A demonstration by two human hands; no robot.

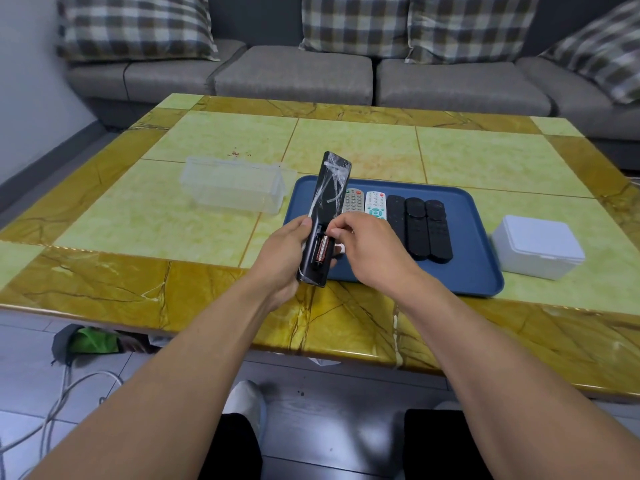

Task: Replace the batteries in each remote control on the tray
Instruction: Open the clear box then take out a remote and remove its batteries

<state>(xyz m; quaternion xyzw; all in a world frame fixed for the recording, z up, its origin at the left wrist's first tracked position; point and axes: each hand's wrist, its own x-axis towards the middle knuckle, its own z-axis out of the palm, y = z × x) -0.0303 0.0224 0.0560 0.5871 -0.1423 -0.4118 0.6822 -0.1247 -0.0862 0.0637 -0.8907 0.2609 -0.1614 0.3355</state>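
Left hand [282, 254] gripping black remote [323, 216], battery [322, 252] exposed; right hand [367, 251] fingertips curled at compartment, pinch unclear.

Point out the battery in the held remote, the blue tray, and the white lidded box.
battery [322, 252]: head view, middle of its brown body in the open compartment.
blue tray [474, 265]: head view, bare floor near its right rim.
white lidded box [538, 242]: head view, centre of the lid.
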